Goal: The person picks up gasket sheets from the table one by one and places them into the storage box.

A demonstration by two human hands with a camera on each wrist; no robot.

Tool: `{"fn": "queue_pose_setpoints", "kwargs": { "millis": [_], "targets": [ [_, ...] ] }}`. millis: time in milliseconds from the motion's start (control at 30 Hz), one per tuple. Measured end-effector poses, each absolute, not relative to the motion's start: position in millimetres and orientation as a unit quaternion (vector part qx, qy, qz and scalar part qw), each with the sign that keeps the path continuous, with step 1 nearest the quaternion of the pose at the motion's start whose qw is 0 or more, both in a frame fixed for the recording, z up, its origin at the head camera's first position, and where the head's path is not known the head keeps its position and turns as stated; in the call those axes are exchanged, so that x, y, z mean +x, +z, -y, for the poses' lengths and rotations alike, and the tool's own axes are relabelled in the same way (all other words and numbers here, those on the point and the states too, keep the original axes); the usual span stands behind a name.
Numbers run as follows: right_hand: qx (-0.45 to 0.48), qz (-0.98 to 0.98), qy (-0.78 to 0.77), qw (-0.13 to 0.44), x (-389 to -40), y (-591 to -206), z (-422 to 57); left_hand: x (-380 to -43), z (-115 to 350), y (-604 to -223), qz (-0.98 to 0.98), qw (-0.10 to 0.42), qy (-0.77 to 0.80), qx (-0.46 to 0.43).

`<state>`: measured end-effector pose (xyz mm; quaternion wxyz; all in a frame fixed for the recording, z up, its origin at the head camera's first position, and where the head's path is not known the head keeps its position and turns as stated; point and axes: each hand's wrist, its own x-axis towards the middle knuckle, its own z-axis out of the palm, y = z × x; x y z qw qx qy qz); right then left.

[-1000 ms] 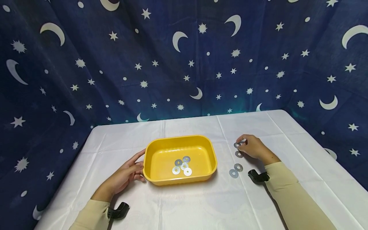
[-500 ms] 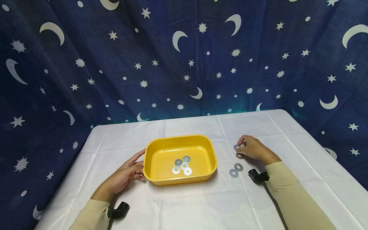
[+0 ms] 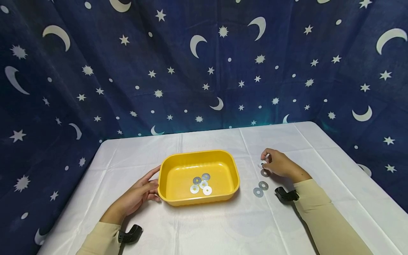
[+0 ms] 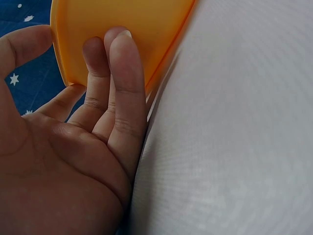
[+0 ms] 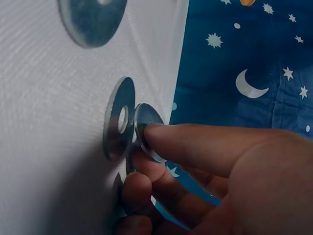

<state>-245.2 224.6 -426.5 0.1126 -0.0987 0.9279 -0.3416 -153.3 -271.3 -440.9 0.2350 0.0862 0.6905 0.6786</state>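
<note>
In the right wrist view, my right hand (image 5: 195, 171) pinches a metal washer (image 5: 148, 113) between thumb and fingertips. The head view shows this right hand (image 3: 280, 164) at the right of the table, close over another flat washer (image 3: 265, 173). A pair of washers (image 3: 258, 192) lies nearer the front. My left hand (image 3: 137, 194) rests against the left end of a yellow tray (image 3: 199, 201), its fingers extended along the outer wall. Several washers (image 3: 197, 180) lie on the tray's floor. Up close, the fingertips of the left hand (image 4: 98, 127) touch the tray wall (image 4: 161, 29).
A white cloth (image 3: 223, 230) with fold lines covers the table. Behind it and along the sides hangs a dark blue curtain (image 3: 178, 71) with moons and stars. Black wrist devices (image 3: 130, 234) sit on both sleeves.
The washer in my right fingers has tilted and now catches the light, while the hand has shifted only slightly. My left hand and the tray stay in place.
</note>
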Motion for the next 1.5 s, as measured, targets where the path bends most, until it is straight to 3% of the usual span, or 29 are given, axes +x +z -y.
{"fn": "queue_pose_setpoints", "kwargs": {
  "millis": [1033,1500],
  "targets": [
    [-0.119,-0.909,-0.398,0.041,-228.6,-393.1,-192.5,-152.5,269.9,-440.5,-0.699,0.235,0.671,0.078],
    [-0.166,-0.844,-0.503,0.083,-201.5,-359.9,-134.4,-151.4,269.6,-439.8,-0.702,0.232,0.669,0.076]
  ]
}}
